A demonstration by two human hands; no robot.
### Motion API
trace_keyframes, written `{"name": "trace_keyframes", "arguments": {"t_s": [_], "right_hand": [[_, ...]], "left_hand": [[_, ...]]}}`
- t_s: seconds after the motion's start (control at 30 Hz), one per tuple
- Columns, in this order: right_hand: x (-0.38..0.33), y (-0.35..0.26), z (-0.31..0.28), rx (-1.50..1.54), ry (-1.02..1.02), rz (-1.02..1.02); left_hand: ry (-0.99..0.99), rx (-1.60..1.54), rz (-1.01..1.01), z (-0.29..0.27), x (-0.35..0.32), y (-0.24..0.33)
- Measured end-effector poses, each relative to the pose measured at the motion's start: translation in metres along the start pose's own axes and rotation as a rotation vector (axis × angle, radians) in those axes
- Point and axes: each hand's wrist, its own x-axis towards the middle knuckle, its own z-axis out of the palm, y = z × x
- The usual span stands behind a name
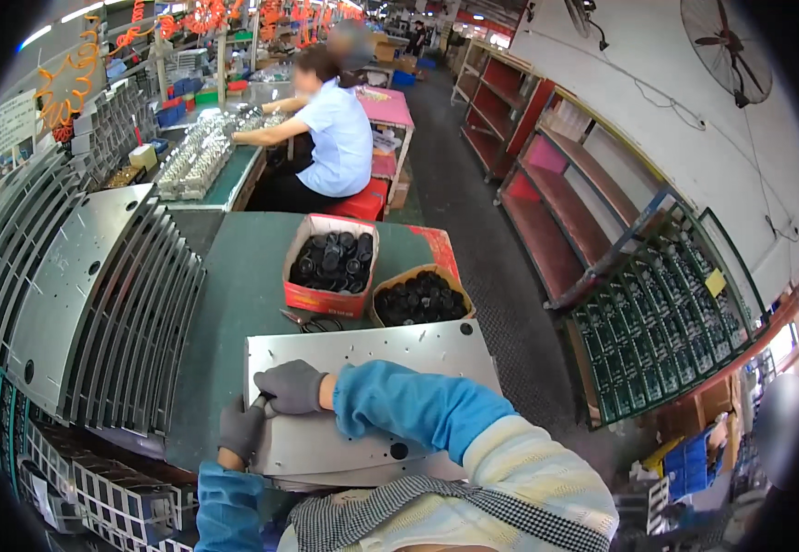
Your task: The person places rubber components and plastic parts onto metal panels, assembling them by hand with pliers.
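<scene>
A flat silver metal panel [353,354] with studs and black round feet lies in front of me, on top of similar sheets. At its left edge my right hand [291,386], in a grey glove, is closed with the fingertips pressed together. My left hand [241,428], also gloved, is closed just nearer to me at the same edge, its fingertips meeting the right hand's. Whatever lies between the fingers is hidden. Beyond the panel stand a red and white box [326,302] of black round parts and a cardboard box [378,308] holding more of them.
Many metal panels [77,285] stand upright in a rack on my left. A dark-handled hand tool [316,325] lies behind the panel on the green table [224,276]. A seated co-worker [339,138] handles parts farther ahead. Shelves [565,198] and a green rack of circuit boards [661,313] line the right.
</scene>
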Motion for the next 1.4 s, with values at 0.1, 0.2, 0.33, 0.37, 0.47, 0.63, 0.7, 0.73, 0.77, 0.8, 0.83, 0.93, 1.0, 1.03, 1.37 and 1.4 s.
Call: {"name": "trace_keyframes", "arguments": {"t_s": [0.1, 0.2, 0.33, 0.37, 0.47, 0.63, 0.7, 0.73, 0.77, 0.8, 0.83, 0.93, 1.0, 1.03, 1.37, 1.4], "right_hand": [[0.0, -0.003, -0.001, 0.024, 0.009, -0.018], [0.016, 0.024, -0.016, 0.097, -0.266, -0.222], [0.036, 0.004, -0.03, -0.068, -0.475, -0.216], [0.041, 0.006, -0.021, -0.045, -0.445, -0.289], [0.055, 0.049, -0.015, 0.241, -0.463, -0.395], [0.073, 0.006, -0.052, 0.014, -0.608, -0.046], [0.077, 0.012, -0.048, 0.038, -0.614, -0.017], [0.08, 0.015, -0.045, 0.104, -0.62, 0.026], [0.079, 0.018, -0.043, 0.101, -0.61, 0.04], [0.079, 0.021, -0.043, 0.061, -0.6, -0.024], [0.078, 0.023, -0.044, 0.014, -0.585, -0.081], [0.076, 0.0, -0.027, -0.366, -0.487, -0.257], [0.052, 0.003, -0.007, -0.277, -0.235, -0.163], [0.036, 0.005, -0.011, -0.249, -0.211, -0.146], [-0.262, 0.177, -0.146, -0.017, 0.793, 0.567], [-0.302, 0.188, -0.126, 0.17, 0.666, 0.647]], "left_hand": [[-0.015, -0.01, -0.031, 0.002, 0.0, -0.006], [-0.026, -0.011, -0.016, 0.002, -0.009, 0.0], [-0.02, -0.007, 0.025, 0.0, -0.013, -0.011], [-0.039, -0.084, 0.023, -0.001, -0.016, -0.019], [-0.114, -0.071, 0.035, 0.004, 0.001, -0.006], [-0.061, 0.05, -0.002, -0.003, 0.009, -0.012], [-0.051, 0.024, -0.019, -0.002, 0.007, -0.015], [-0.042, -0.007, 0.002, -0.005, 0.007, -0.016], [-0.06, 0.01, -0.018, 0.0, 0.013, -0.017], [-0.078, 0.002, 0.017, 0.005, 0.016, -0.015], [-0.08, 0.01, 0.003, 0.007, 0.011, -0.014], [-0.033, -0.19, 0.051, 0.011, 0.008, -0.028], [-0.043, -0.112, 0.018, 0.005, 0.0, -0.023], [-0.094, -0.15, 0.05, 0.004, -0.002, -0.03], [-0.261, -0.36, -0.121, -0.001, 0.001, -0.019], [-0.3, -0.298, -0.15, -0.001, 0.004, -0.021]]}}
